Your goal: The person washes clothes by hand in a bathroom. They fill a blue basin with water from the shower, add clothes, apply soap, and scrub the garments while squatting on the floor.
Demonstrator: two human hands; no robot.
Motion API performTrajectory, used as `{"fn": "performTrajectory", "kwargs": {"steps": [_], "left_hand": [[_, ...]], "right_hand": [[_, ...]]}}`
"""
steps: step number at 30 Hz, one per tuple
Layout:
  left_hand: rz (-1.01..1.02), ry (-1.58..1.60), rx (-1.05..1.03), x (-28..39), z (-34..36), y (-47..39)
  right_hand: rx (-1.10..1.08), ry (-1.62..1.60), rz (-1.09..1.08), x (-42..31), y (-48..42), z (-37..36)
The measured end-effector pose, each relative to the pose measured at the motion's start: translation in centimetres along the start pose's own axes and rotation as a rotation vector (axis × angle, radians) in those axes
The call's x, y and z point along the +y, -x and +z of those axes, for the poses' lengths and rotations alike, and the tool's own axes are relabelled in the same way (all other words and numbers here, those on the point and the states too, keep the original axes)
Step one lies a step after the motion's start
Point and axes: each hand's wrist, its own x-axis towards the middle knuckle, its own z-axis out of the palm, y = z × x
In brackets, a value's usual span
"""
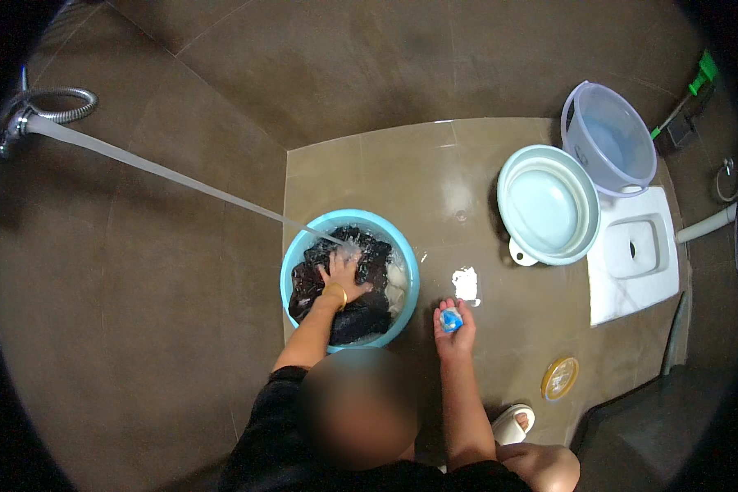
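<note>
My left hand (pixel 342 275), a gold-coloured bangle (pixel 336 296) at its wrist, lies with fingers spread on dark wet clothes (pixel 369 313). They sit in water in a round light-blue basin (pixel 411 258). Pale cloth (pixel 396 289) shows along the basin's right side. A stream of water (pixel 209 192) lands near my left fingertips, and splashing blurs them. Beside the basin on the right, my right hand (pixel 457 338) is turned palm up. Its curled fingers hold a small blue-and-white lump (pixel 450 320), which I cannot identify surely.
The water comes from a wall tap (pixel 19 123) with a coiled metal hose (pixel 67 104). To the right stand a pale basin (pixel 544 206), a lilac bucket (pixel 615 132) and a white squat toilet (pixel 609 301). A round yellow-rimmed lid-like object (pixel 559 378) lies on the tiled floor near my slipper (pixel 511 424).
</note>
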Motion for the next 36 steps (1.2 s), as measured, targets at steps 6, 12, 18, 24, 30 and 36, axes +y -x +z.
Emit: {"fn": "performTrajectory", "kwargs": {"steps": [6,12,18,24,30,36], "left_hand": [[0.088,0.150,0.282,0.0,-4.5,6.3],[-0.320,0.168,-0.069,0.5,-0.2,9.3],[-0.397,0.030,0.049,0.5,2.9,6.0],[-0.269,0.174,0.023,-0.2,0.6,7.0],[-0.096,0.126,0.307,-1.0,-2.7,6.9],[-0.177,-0.033,0.165,2.4,1.2,5.4]], "right_hand": [[-0.029,-0.017,-0.068,-0.8,-0.4,-0.9],[-0.084,-0.083,-0.020,-0.3,0.7,0.8],[-0.076,-0.107,0.081,0.5,0.8,0.2],[-0.068,-0.057,0.061,0.4,-0.4,-0.7],[0.062,0.427,-0.070,0.2,1.2,-0.8],[-0.022,0.401,0.015,1.0,1.8,-0.5]]}}
